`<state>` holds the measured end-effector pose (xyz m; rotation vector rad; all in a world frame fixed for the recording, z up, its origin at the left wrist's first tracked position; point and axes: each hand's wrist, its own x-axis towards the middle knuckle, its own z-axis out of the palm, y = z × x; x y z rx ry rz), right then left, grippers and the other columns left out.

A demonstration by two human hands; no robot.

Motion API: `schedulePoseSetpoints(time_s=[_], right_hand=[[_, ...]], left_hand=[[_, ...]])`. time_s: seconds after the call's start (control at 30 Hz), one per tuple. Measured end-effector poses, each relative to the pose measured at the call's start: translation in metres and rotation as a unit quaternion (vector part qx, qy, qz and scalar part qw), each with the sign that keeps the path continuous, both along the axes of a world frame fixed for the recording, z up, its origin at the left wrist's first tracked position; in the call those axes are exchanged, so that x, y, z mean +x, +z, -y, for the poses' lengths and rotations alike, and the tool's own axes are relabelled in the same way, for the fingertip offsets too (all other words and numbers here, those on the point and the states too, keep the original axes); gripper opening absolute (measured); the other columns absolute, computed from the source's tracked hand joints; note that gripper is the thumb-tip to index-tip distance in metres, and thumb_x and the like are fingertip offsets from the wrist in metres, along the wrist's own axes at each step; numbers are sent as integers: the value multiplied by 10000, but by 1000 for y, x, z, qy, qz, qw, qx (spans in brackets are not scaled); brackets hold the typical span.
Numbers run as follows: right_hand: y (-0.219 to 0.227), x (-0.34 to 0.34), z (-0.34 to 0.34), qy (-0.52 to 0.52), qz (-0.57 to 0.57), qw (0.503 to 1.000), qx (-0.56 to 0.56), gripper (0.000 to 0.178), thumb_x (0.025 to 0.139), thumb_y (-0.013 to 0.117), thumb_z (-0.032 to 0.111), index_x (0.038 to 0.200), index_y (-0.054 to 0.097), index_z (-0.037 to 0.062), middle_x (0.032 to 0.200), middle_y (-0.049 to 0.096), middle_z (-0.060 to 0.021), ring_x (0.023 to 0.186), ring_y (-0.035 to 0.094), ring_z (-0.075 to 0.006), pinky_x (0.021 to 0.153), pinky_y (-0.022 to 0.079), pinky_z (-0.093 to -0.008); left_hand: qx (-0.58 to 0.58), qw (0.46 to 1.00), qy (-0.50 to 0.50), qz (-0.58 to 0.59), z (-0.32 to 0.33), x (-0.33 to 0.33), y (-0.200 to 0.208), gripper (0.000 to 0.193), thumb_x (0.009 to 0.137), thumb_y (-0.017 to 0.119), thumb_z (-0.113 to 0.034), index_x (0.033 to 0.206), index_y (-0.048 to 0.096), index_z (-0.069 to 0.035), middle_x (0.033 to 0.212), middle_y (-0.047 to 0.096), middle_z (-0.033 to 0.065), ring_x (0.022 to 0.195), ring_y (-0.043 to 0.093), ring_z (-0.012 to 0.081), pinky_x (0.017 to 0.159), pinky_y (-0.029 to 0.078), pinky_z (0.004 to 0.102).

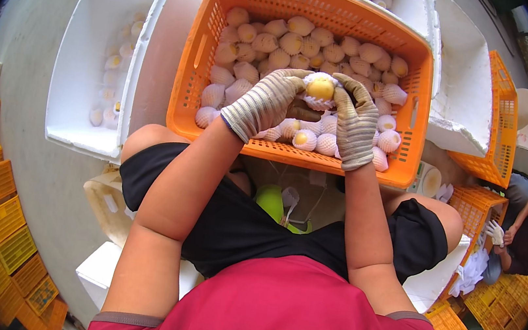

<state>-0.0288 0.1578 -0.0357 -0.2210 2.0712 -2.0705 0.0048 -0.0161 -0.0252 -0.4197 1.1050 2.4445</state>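
Between both gloved hands is a yellow fruit (320, 89) in a white foam net sleeve, its bare yellow side facing up. My left hand (270, 100), in a striped knit work glove, grips it from the left with the fingertips. From the other side, my right hand (354, 120), gloved alike, closes on the fruit with thumb and fingers. Both are held over an orange plastic crate (285, 156) with slotted walls. Inside the crate lie many foam-sleeved fruits (290, 43), a few with yellow showing through an opening.
A white foam box (148, 65) with sleeved fruits stands left of the crate; another white foam box (461, 90) stands right. Stacked yellow-orange crates (9, 223) line the far left. At the right edge a co-worker's gloved hand (495, 232) shows beside an orange crate (473, 207).
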Motion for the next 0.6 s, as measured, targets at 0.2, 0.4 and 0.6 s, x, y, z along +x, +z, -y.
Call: schedulePoseSetpoints(time_s=[0.2, 0.4, 0.6], right_hand=[[10, 3, 5, -33, 28, 999, 9, 209, 908, 660, 83, 1092, 668, -14, 1015, 678, -53, 892, 612, -89, 800, 524, -234], [8, 2, 1, -35, 48, 998, -11, 211, 890, 685, 72, 1089, 677, 2, 990, 680, -26, 841, 597, -63, 737, 511, -207], [13, 2, 0, -29, 86, 994, -65, 218, 899, 664, 52, 1116, 685, 43, 941, 667, 6, 784, 584, -55, 697, 504, -200]], left_hand=[[-7, 999, 2, 39, -2, -1, 3, 332, 1002, 457, -137, 1297, 505, 6, 1172, 600, 158, 994, 665, 288, 853, 599, 418], [-4, 999, -2, 48, -4, -3, 2, 355, 1005, 460, -211, 1297, 507, -15, 1166, 600, 150, 998, 664, 288, 840, 598, 424], [20, 999, -37, 11, -1, 3, 3, 359, 985, 502, -221, 1288, 524, -30, 1106, 629, 129, 968, 680, 267, 828, 595, 380]])
